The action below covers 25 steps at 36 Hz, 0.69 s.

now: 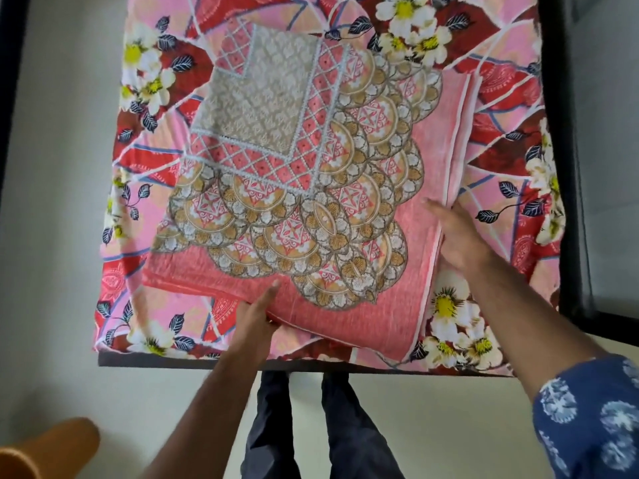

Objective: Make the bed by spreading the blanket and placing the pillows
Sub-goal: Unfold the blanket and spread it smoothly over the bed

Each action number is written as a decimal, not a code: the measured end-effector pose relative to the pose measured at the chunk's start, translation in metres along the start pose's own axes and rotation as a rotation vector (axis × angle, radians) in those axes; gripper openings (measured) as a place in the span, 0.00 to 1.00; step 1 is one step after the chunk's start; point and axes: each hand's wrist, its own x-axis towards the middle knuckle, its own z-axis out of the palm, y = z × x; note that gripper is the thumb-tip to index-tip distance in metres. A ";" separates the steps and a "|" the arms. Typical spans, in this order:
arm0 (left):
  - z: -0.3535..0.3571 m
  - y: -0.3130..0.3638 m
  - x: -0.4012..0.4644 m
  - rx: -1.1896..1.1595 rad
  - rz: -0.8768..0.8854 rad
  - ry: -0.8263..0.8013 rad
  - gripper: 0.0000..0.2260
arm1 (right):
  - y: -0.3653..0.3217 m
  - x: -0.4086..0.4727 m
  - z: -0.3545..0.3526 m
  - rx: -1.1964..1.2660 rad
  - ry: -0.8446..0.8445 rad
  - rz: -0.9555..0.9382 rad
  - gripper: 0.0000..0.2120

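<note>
A folded pink blanket point(297, 174) with a beige centre panel and scalloped gold medallions lies on the bed point(511, 105), which is covered by a red and pink floral sheet. My left hand point(257, 316) grips the blanket's near edge, with the thumb on top and the fingers tucked under the fold. My right hand point(456, 236) lies with straight fingers on the blanket's right edge, beside its white piping. No pillows are in view.
The dark bed frame point(567, 188) runs along the right side and the near end. A grey floor point(58, 202) lies to the left and below. An orange object point(45, 451) sits at the bottom left. My legs stand at the bed's foot.
</note>
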 end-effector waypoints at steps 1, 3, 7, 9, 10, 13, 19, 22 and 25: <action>0.003 -0.002 -0.001 0.012 -0.016 -0.047 0.22 | -0.008 0.008 0.000 0.018 0.014 0.011 0.21; 0.009 -0.008 -0.004 0.043 -0.050 -0.094 0.16 | -0.028 0.022 0.003 0.020 0.043 0.019 0.18; 0.015 -0.015 -0.002 0.056 0.040 0.001 0.15 | -0.069 0.042 0.013 -0.090 0.065 -0.005 0.20; 0.022 -0.006 -0.007 0.012 0.135 0.071 0.16 | -0.082 0.046 0.015 -0.149 0.076 -0.034 0.17; 0.025 0.002 -0.010 -0.036 0.170 0.112 0.17 | -0.087 0.044 0.015 -0.166 0.086 -0.043 0.16; 0.027 0.036 -0.020 -0.237 0.235 0.183 0.12 | -0.089 0.030 0.010 -0.104 0.108 -0.085 0.22; 0.002 0.113 -0.061 -0.314 0.328 -0.012 0.07 | -0.073 -0.075 0.008 0.177 0.049 -0.109 0.14; -0.031 0.130 -0.068 -0.194 0.380 -0.096 0.17 | -0.038 -0.140 0.001 0.309 0.056 -0.071 0.13; -0.067 0.122 -0.065 -0.226 0.311 -0.136 0.30 | 0.028 -0.176 -0.013 0.354 0.047 0.002 0.12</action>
